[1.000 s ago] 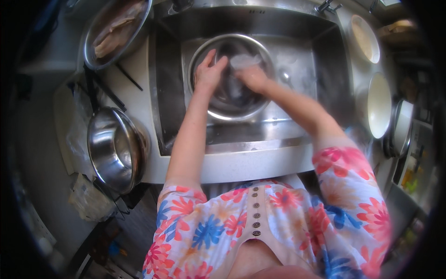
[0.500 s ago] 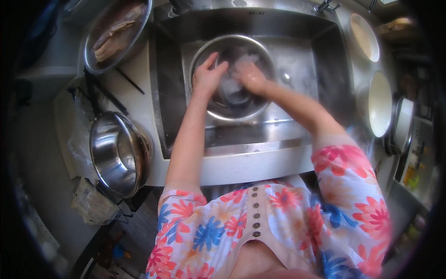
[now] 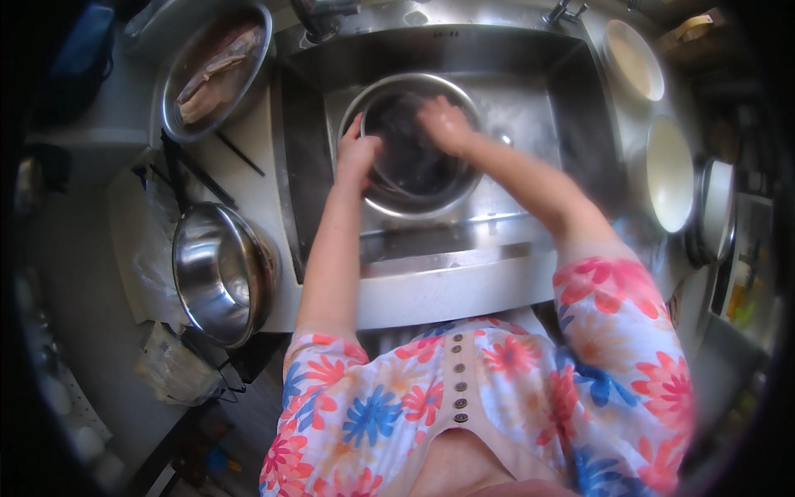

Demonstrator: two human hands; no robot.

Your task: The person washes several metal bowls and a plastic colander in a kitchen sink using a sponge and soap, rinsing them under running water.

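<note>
A wide steel bowl [image 3: 451,205] sits in the sink, and within it lies a second, dark-looking round vessel [image 3: 414,170] whose exact kind I cannot make out. My left hand [image 3: 358,156] grips this inner vessel at its left edge, thumb toward the inside and fingers along the rim. Over the far right part of the same vessel is my right hand [image 3: 447,126], bent downward and smeared by motion. Its fingertips are blurred, so whether they press or hold anything is hidden.
The steel sink [image 3: 530,199] surrounds the bowls, with a tap [image 3: 319,21] at its back left. Left of it stand a saucepan [image 3: 217,273] and an oval metal dish [image 3: 217,74] holding pale raw meat or fish. Two pale bowls [image 3: 669,174] line the right counter.
My left hand has come down and left from above the vessel onto its edge. My right hand has shifted slightly up; the pale splash of water around it is gone.
</note>
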